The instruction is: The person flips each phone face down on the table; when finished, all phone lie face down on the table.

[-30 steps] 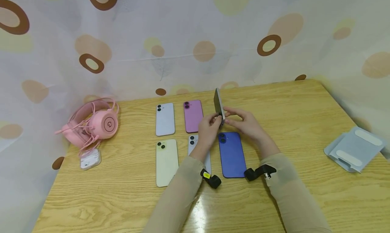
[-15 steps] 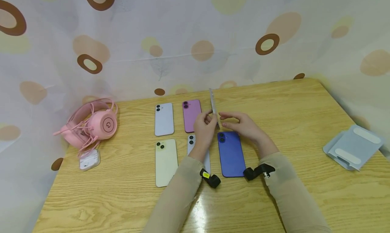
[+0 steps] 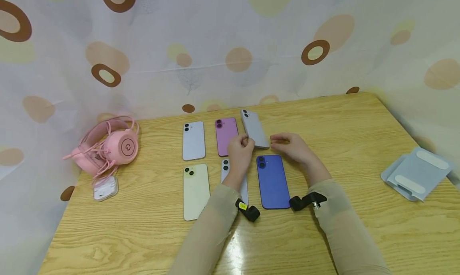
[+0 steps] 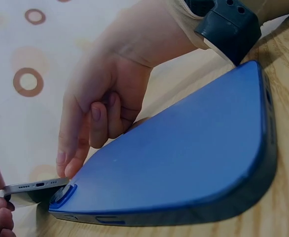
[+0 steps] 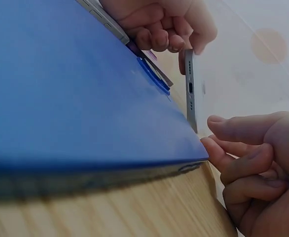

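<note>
While the grey phone (image 3: 254, 129) is laid back-up just beyond the blue phone (image 3: 272, 181), its near end is pinched by the curled left hand (image 3: 240, 149) — long axis running away from it. The right hand (image 3: 290, 145), fingers loosely bent, is held just beside that end, apart from it.

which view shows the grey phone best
The head view: the grey phone shows its whole back and lenses, the left hand at its lower corner. Both wrist views show only its bottom edge with the port, past the blue phone.
</note>
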### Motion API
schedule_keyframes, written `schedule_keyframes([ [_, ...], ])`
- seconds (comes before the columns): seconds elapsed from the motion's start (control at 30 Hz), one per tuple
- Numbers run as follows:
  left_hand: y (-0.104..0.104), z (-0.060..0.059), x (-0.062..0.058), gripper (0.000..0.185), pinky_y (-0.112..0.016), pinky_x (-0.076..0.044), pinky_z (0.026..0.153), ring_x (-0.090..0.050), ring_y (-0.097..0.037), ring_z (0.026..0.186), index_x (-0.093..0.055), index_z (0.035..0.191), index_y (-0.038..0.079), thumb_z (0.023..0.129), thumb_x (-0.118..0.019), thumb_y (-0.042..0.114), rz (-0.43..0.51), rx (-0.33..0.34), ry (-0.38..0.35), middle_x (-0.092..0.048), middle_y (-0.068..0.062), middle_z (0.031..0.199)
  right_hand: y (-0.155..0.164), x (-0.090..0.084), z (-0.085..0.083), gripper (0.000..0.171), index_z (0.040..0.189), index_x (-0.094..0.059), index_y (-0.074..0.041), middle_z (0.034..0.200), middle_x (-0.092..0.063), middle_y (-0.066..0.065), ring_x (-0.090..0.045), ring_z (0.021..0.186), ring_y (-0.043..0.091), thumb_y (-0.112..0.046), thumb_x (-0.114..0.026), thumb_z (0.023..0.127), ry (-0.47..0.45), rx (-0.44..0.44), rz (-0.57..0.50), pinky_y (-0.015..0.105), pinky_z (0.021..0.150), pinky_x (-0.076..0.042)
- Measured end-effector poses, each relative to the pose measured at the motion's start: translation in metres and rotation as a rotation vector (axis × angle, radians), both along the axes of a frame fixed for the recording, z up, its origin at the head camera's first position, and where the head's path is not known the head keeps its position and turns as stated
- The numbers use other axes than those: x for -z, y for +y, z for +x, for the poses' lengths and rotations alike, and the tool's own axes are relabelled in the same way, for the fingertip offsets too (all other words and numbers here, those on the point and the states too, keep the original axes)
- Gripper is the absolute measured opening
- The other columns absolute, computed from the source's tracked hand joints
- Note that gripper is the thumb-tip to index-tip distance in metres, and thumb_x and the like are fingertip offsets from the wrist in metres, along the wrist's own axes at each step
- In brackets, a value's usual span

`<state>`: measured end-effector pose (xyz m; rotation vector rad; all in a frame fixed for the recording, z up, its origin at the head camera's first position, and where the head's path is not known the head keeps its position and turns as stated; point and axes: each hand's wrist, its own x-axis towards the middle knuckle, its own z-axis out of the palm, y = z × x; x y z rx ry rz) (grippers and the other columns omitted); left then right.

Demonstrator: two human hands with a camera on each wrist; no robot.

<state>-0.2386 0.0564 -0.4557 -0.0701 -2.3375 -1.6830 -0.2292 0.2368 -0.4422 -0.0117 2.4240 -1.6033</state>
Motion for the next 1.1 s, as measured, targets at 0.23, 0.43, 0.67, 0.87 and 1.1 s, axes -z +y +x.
schedule_keyframes([
  [0.23,-0.001,0.000,0.002,0.033,-0.026,-0.034,0.061,-0.041,-0.017,0.065,-0.039,0.058,0.012,0.084,-0.058,0.007,-0.209,0.063,-0.018,-0.039,0.001,0.062,0.001,0.000,0.000,0.044,0.130,-0.054,0.004,0.125,-0.057,0.021,-0.050,0.118,0.031,-0.014,-0.065,0.092,-0.018,0.021,0.023,0.041,0.099,-0.038],
  [0.43,-0.001,0.001,0.002,0.036,-0.026,-0.032,0.058,-0.041,-0.016,0.064,-0.037,0.057,0.013,0.086,-0.058,0.009,-0.342,0.115,-0.029,-0.038,0.001,0.061,0.005,-0.001,0.000,0.040,0.126,-0.057,0.005,0.115,-0.061,0.021,-0.053,0.109,0.030,-0.012,-0.065,0.091,0.010,0.025,0.099,0.040,0.095,-0.039],
  [0.67,-0.001,0.001,0.002,0.033,-0.026,-0.033,0.059,-0.043,-0.016,0.067,-0.037,0.058,0.013,0.084,-0.057,0.007,-0.419,0.144,-0.038,-0.038,0.001,0.063,0.009,-0.005,0.001,0.039,0.124,-0.057,0.005,0.111,-0.061,0.020,-0.051,0.108,0.030,-0.010,-0.066,0.089,0.026,0.028,0.128,0.041,0.093,-0.037],
  [0.87,0.000,0.002,0.001,0.029,-0.025,-0.033,0.057,-0.044,-0.016,0.067,-0.040,0.058,0.012,0.080,-0.057,0.005,-0.476,0.169,-0.028,-0.041,0.000,0.066,0.011,-0.006,0.002,0.039,0.123,-0.058,0.005,0.110,-0.061,0.021,-0.051,0.107,0.031,-0.010,-0.067,0.088,0.020,0.031,0.135,0.039,0.092,-0.036],
  [1.1,0.001,0.003,0.000,0.017,-0.025,-0.037,0.060,-0.047,-0.015,0.070,-0.053,0.067,0.007,0.082,-0.058,0.005,-0.495,0.181,-0.041,-0.046,-0.001,0.070,0.013,-0.006,0.003,0.039,0.123,-0.058,0.005,0.108,-0.061,0.020,-0.051,0.104,0.030,-0.010,-0.068,0.088,0.016,0.028,0.128,0.037,0.088,-0.037],
])
